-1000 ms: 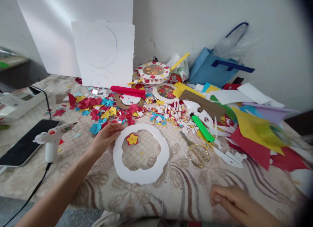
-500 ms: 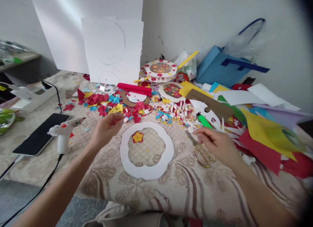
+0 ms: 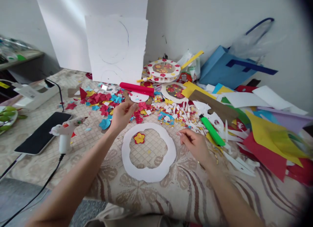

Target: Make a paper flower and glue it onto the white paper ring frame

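A white foam ring (image 3: 149, 173) with a flower-shaped hole lies on the patterned cloth before me. A red and yellow paper flower (image 3: 139, 138) sits inside its upper left. My left hand (image 3: 121, 115) is stretched past the ring's top left edge, fingers extended toward a red paper flower (image 3: 141, 106) in a heap of paper flowers and scraps (image 3: 107, 101). My right hand (image 3: 194, 145) hovers just right of the ring with its fingers curled in; whether they hold anything is hidden. Gold scissors (image 3: 215, 157) lie mostly under that wrist.
A glue gun (image 3: 65, 133) stands at the left beside a black phone (image 3: 42, 132) and a power strip (image 3: 34, 93). A green marker (image 3: 212, 131), coloured paper sheets (image 3: 269, 135), a blue bag (image 3: 220, 69), a red roll (image 3: 137, 88), decorated rings (image 3: 163, 68) and a white board (image 3: 116, 48) surround the ring.
My left hand left the ring's edge and reached up and right into the flower heap. My right hand came up from the cloth's near edge, passed over the scissors and moved left to the ring.
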The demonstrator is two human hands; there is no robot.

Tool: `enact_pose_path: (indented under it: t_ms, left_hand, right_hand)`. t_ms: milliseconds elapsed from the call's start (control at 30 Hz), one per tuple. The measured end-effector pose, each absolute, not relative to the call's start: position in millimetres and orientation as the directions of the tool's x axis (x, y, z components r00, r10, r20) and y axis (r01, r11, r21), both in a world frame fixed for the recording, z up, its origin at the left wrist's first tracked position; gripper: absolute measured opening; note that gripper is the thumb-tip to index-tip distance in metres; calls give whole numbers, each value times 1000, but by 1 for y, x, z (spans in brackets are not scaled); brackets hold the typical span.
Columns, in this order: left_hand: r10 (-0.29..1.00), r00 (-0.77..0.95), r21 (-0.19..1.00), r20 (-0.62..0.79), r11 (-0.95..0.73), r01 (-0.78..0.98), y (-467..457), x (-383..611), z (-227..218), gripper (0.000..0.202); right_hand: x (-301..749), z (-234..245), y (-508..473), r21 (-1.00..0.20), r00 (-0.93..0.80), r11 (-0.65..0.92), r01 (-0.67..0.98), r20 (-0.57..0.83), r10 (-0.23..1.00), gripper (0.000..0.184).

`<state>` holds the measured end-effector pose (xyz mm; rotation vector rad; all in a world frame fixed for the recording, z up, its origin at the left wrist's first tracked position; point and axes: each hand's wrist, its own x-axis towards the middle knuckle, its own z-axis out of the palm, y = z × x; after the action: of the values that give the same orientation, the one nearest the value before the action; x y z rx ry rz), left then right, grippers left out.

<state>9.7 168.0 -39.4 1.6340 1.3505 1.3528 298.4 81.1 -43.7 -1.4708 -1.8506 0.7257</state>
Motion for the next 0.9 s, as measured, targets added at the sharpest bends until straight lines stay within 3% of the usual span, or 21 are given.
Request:
enact_pose_path:
  t_ms: [200,367,533,900]
  left_hand:
    - [960,-177,936,218,-154,316,160,2,-49,30]
    - [965,-170,937,200,-137,322,156,-3,-48,40]
    - [964,-164,907,211,-130,400,153,-4,-49,46]
    - [963,-138,862,232,-137,488,154,-3,-50,44]
  right_hand:
    - [301,-58,76,-820,-126,154,552,101,987,28]
    - [300,-61,74,-842,-102,121,526,79,992,27]
    - [299,-62,73,-800,-154,101,591,11,988,24]
    - [292,-59,70,-749,-167,138,648,37,985,25]
